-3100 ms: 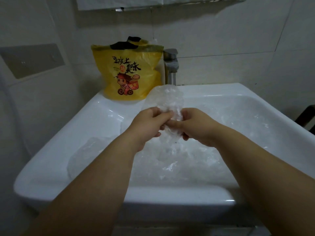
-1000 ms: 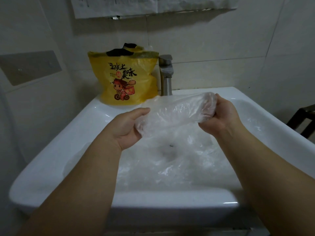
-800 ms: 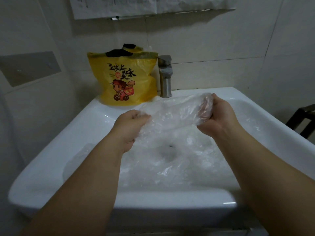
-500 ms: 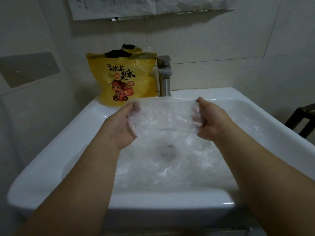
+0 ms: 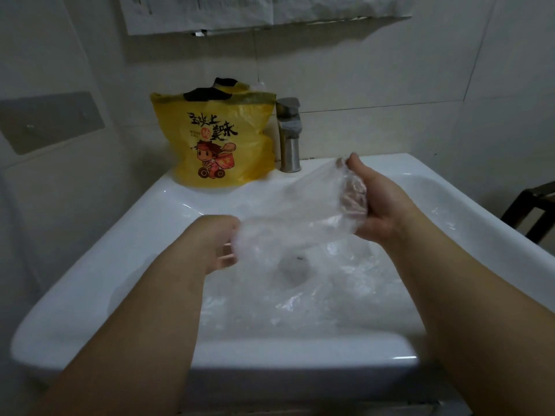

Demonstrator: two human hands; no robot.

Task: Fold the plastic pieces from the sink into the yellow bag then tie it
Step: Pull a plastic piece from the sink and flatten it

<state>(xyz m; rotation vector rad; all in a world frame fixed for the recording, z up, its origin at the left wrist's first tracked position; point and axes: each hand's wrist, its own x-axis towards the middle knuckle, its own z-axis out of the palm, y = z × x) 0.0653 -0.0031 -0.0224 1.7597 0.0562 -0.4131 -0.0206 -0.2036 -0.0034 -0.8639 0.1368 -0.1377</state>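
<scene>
Left hand (image 5: 222,244) just dropped nearer, pinching the plastic piece (image 5: 294,211), which slants now. Right hand (image 5: 378,202) grips its far end, so still mid-fold.

yellow bag (image 5: 220,139) with black Chinese lettering 舌尖上的美味 above a cartoon rider, wall sheets (image 5: 210,10) with print too small to read

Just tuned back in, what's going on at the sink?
A person holds a clear plastic piece above the sink with both hands: the right hand grips the upper end, the left hand, blurred, the lower end. Other plastic pieces lie in the basin. The yellow bag stands on the back rim beside the faucet, untied.
</scene>
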